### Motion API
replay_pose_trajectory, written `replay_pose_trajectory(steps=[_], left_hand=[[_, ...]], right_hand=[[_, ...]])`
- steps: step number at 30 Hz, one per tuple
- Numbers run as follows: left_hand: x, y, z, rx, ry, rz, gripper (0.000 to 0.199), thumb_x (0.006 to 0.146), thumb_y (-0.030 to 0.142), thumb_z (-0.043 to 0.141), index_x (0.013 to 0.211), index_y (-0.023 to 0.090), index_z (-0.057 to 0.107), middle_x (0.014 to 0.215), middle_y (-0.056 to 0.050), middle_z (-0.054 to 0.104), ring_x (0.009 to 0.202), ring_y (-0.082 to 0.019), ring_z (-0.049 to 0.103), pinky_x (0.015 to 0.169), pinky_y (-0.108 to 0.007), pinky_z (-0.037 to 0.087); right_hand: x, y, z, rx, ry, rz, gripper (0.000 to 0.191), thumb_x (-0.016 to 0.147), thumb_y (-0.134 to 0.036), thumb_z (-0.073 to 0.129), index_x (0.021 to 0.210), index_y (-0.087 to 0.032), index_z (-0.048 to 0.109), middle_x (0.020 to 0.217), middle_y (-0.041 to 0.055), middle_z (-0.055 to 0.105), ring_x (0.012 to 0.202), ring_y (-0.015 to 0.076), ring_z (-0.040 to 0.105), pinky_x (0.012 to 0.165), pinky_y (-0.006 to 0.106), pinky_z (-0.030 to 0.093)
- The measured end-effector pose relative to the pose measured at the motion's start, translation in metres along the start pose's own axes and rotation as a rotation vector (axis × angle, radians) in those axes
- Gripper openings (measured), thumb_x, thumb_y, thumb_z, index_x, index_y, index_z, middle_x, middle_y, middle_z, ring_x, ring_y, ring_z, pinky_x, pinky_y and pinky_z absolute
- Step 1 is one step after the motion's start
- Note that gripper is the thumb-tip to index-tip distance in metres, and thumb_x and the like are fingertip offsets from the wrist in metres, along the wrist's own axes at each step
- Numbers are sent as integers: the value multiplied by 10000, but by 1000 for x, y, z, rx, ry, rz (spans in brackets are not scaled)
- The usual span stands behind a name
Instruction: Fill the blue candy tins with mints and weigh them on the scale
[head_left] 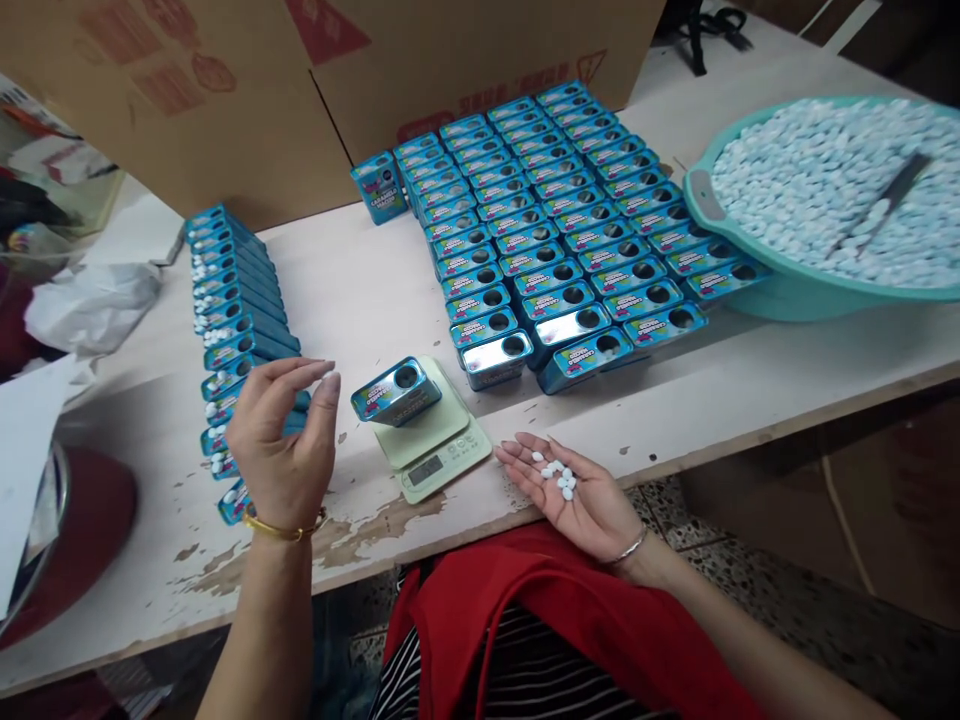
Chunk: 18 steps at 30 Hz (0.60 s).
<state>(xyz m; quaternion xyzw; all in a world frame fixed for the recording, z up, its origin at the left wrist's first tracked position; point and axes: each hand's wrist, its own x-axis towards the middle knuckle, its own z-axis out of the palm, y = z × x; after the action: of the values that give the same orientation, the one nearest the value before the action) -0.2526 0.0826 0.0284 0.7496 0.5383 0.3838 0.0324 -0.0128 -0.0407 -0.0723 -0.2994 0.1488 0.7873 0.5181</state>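
A small blue tin (397, 390) with a round hole in its top stands on a pale green digital scale (442, 450). Left of it hovers my left hand (285, 430), thumb and forefinger brought together in a pinch; what is between the tips, if anything, is too small to make out. My right hand (577, 505) lies palm up at the table edge, fingers stretched, holding several small white candies (559, 472). Behind my left hand runs a row of blue tins (232, 290) with white candies at their ends.
Many blue tins with holes (555, 240) stand in rows at the centre back. A turquoise basin (810, 290) of pale candies, with tongs (892, 195) on top, is at right. A large cardboard box (247, 110) stands behind. A red container (90, 530) is at left.
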Motion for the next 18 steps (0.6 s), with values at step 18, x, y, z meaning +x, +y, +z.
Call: replay_pose_trajectory(steps=[18], left_hand=[[-10, 28, 8, -69, -52, 61, 130, 828, 228, 601, 948, 237, 651, 943, -29, 633, 884, -152, 598, 816, -348, 493]], right_hand=[[-1, 4, 6, 9, -22, 29, 264, 925, -213, 427, 1060, -98, 622, 1123, 126, 663, 1144, 207, 592, 930, 301, 517]])
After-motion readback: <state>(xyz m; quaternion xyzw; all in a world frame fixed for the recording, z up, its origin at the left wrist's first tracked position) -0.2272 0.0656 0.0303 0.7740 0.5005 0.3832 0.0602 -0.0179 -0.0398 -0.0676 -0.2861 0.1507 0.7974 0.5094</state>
